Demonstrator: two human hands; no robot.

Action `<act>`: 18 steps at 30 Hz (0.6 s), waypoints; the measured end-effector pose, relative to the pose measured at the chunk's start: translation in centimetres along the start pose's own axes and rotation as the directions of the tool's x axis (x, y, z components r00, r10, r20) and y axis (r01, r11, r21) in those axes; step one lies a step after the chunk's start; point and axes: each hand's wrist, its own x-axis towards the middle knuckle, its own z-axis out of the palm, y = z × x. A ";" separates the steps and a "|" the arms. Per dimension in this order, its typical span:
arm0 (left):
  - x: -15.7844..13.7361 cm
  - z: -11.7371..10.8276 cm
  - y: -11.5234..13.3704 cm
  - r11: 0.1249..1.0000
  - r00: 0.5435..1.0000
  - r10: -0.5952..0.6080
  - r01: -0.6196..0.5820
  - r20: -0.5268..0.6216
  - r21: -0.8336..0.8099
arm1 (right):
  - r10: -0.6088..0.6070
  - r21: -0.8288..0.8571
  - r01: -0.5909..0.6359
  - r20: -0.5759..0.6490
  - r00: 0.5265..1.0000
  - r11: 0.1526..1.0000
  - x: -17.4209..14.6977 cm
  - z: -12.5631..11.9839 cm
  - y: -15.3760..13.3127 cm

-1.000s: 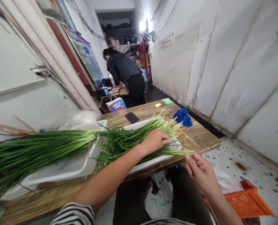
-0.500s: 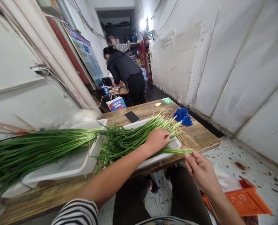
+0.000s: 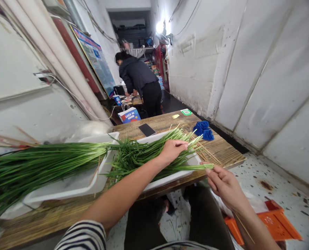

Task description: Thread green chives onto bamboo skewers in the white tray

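Note:
Garlic chives (image 3: pixel 141 152) lie heaped in a white tray (image 3: pixel 156 184) on the wooden table, pale stalk ends toward the right. Over this heap is my left hand (image 3: pixel 172 151), thumb and fingers pinched on pale stalk ends at its right side. My right hand (image 3: pixel 223 180), beyond the tray's right edge, grips the ends of a small bunch of chives (image 3: pixel 196 167) whose leaves trail back into the tray. A thin bamboo skewer (image 3: pixel 244 228) pokes out below my right wrist; its other end is hidden by the hand. Several bamboo skewers (image 3: pixel 209 154) lie on the table by the tray.
A second white tray (image 3: pixel 91 189) with longer chives (image 3: pixel 52 156) stands left. A phone (image 3: pixel 147 130), a blue cloth (image 3: pixel 203 130) and a green code card (image 3: pixel 186 111) lie on the table (image 3: pixel 229 158). An orange basket (image 3: pixel 279 222) sits low right. Another person (image 3: pixel 141 80) bends over a table behind.
My left hand's fingers have stretched from a curled shape into a pinch on the stalk ends. My right hand has barely moved and keeps its bunch.

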 end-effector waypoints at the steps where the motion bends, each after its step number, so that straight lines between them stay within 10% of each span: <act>1: 0.0 0.0 0.0 1.000 1.000 -0.009 0.009 -0.004 -0.009 | 0.000 0.001 0.000 0.003 1.000 1.000 0.0 0.0 0.0; 18: -0.1 0.2 -0.3 0.998 0.995 0.034 -0.039 -0.092 -0.046 | -0.012 -0.011 0.012 -0.002 1.000 1.000 -0.5 0.3 0.1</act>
